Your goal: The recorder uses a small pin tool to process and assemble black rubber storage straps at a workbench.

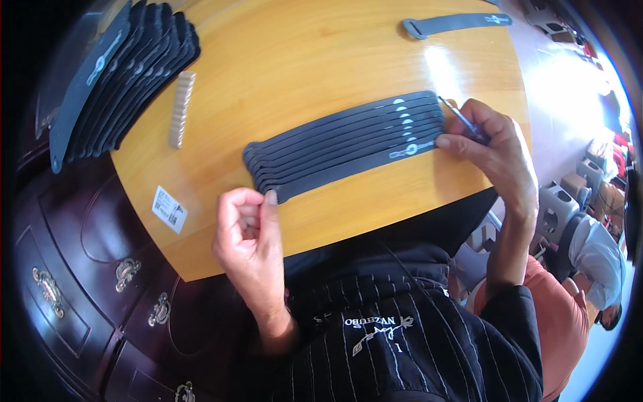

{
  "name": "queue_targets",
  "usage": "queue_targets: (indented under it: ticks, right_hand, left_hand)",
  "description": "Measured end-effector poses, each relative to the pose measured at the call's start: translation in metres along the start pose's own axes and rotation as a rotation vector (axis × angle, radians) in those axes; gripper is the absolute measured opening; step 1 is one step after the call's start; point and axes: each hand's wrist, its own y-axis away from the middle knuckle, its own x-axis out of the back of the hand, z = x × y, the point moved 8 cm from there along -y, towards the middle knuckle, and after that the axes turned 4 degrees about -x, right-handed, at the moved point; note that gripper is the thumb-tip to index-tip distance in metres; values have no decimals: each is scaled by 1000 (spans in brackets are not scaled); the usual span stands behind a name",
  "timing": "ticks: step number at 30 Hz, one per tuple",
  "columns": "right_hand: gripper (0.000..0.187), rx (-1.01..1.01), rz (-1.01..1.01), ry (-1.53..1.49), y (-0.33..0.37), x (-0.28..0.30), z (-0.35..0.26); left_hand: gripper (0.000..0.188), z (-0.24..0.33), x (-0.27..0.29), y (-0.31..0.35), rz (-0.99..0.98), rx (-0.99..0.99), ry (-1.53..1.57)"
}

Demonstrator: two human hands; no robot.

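On the wooden table, several dark grey straps (341, 144) lie overlapped in a fanned row, pale print near their right ends. At the row's near left corner, my left hand (248, 231) pinches the end of the nearest strap (348, 175) between thumb and forefinger. Over the row's right end, my right hand (492, 137) is closed around a slim dark tool (469, 124) with a thin pointed tip; its exact kind is unclear. The right thumb rests at the nearest strap's right end. The other right fingers are partly hidden behind the hand.
A thick stack of dark straps (124, 84) stands at the far left. Near it lie a ridged beige strip (181, 110) and a white printed label (170, 209). A single strap with a loop end (459, 25) lies at the far right. People and stools are beyond the table's right edge.
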Motion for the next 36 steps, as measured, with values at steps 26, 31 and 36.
queue_targets:
  ticks: [26,31,36]
  right_hand:
    - [31,208,4,238,22,-39,-61]
    - [32,256,41,164,4,-42,-49]
    - [33,175,-154,94,-2,-38,-44]
  left_hand:
    - [14,15,-27,3,-283,21,407]
    - [16,3,-26,-4,-283,176,451]
    - [16,0,-25,-5,-303,199,473]
